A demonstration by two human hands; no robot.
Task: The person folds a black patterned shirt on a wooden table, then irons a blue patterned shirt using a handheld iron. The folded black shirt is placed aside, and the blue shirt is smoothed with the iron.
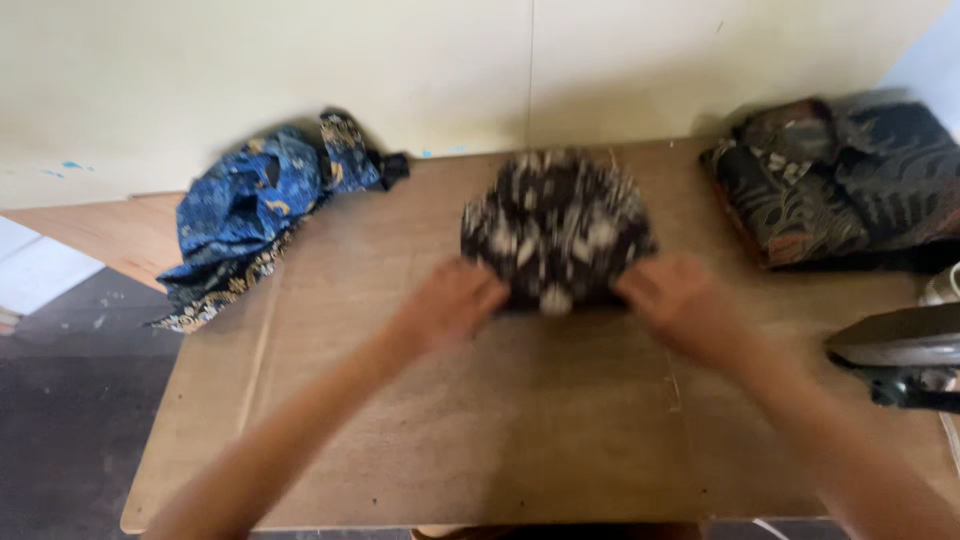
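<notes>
Both hands, left hand (455, 300) and right hand (675, 300), have their fingers pinched onto the near edge of a black-and-white patterned cloth (555, 225), mid-desk (450, 430), blurry though.

A brown wooden table (480, 440) is set against a pale cream wall (300, 70), which is marked by a vertical seam and a few blue specks. A dark grey floor (70, 400) is seen at the left, beside a lower wooden board (120, 235). Soft, even light is cast throughout.
</notes>
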